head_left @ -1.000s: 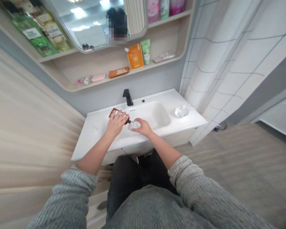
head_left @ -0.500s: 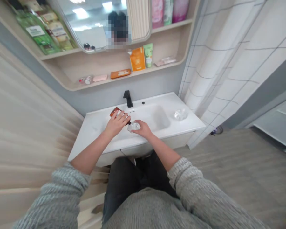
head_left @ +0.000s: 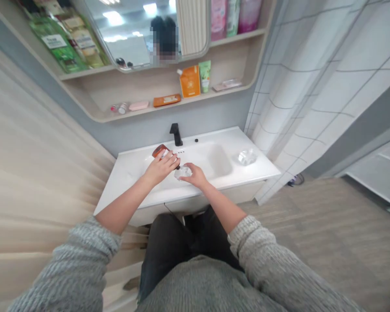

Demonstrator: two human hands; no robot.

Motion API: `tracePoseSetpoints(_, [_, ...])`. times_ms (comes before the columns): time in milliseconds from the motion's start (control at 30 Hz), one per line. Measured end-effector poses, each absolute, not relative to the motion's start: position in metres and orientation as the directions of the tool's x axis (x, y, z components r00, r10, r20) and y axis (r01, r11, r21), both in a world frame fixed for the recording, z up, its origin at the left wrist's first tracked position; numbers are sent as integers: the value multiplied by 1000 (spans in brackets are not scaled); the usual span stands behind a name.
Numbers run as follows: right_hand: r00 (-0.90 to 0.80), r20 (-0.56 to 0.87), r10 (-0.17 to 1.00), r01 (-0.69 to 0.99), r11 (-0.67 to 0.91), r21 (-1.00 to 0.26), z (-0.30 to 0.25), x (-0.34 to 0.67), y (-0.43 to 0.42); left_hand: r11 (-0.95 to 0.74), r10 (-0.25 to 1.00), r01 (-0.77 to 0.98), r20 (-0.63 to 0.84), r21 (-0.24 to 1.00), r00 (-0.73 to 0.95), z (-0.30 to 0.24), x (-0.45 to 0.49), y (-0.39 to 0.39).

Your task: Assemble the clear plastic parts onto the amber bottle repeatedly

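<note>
Over the white sink (head_left: 208, 173), my left hand (head_left: 162, 168) is wrapped round a reddish-brown bottle (head_left: 159, 150) with a pale label and a dark neck. The bottle is tilted, its neck pointing down and to the right. My right hand (head_left: 194, 174) grips a small clear container (head_left: 182, 173), possibly glass, right under the bottle's mouth. Whether the mouth touches the container's rim I cannot tell, nor whether liquid is flowing. My fingers hide part of both things.
A black faucet (head_left: 176, 134) stands behind the sink. At the counter's right lies a clear crumpled-looking object (head_left: 247, 157). Above, a shelf (head_left: 100, 113) holds an orange pouch (head_left: 190, 81), a green tube (head_left: 204, 76) and a pink soap bar (head_left: 139, 105). Curtains (head_left: 269, 108) hang on both sides.
The view has shifted slightly. Both hands keep nearly the same pose, the tilted bottle still above the clear container.
</note>
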State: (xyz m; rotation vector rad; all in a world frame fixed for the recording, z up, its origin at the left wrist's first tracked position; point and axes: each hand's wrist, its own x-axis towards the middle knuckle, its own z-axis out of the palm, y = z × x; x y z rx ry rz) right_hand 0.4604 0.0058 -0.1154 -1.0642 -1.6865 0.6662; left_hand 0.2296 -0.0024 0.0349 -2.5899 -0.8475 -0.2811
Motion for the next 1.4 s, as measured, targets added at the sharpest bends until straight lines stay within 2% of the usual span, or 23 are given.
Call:
tracePoseSetpoints(267, [-114, 439, 891, 337, 450, -827, -113, 460, 5, -748, 517, 597, 308, -292, 798, 36, 229, -2])
tracePoseSetpoints(600, [-110, 458, 882, 298, 469, -831, -114, 461, 5, -760, 481, 552, 275, -344, 833, 42, 230, 2])
tracePoseSetpoints(767, [-117, 473, 873, 271, 486, -831, -119, 460, 7, -731, 527, 629, 365, -265, 767, 32, 227, 1])
tracePoseSetpoints(900, [-119, 439, 891, 228, 455, -861, -121, 460, 9, -649, 651, 759, 473, -58, 593, 17, 224, -1])
tracePoseSetpoints(967, [-115, 418, 901, 209, 433, -877, -121, 460, 10, -583, 724, 805, 522, 114, 451, 5, 221, -3])
tracePoseSetpoints(1033, [-112, 406, 907, 206, 421, -883, -121, 460, 9, -495, 792, 790, 560, 361, 241, -10, 216, -6])
tracePoseSetpoints(1100, [-104, 403, 909, 217, 416, -883, -120, 460, 9, -406, 849, 637, 528, 655, -2, -27, 208, -12])
tracePoseSetpoints(1167, [-94, 391, 916, 222, 402, -888, -119, 461, 8, -328, 889, 383, 419, 864, -184, -42, 195, -21])
tracePoseSetpoints(1233, [-89, 366, 926, 205, 377, -903, -120, 461, 9, -266, 900, 210, 321, 941, -296, -53, 176, -31])
tracePoseSetpoints(1267, [-89, 350, 932, 189, 361, -913, -121, 461, 9, -242, 892, 189, 295, 952, -342, -56, 163, -37])
tracePoseSetpoints(1333, [-91, 320, 943, 151, 331, -932, -125, 461, 12, -187, 859, 261, 286, 947, -425, -60, 132, -48])
tracePoseSetpoints(1400, [-85, 300, 950, 121, 309, -943, -129, 461, 16, -92, 816, 407, 303, 909, -492, -60, 97, -59])
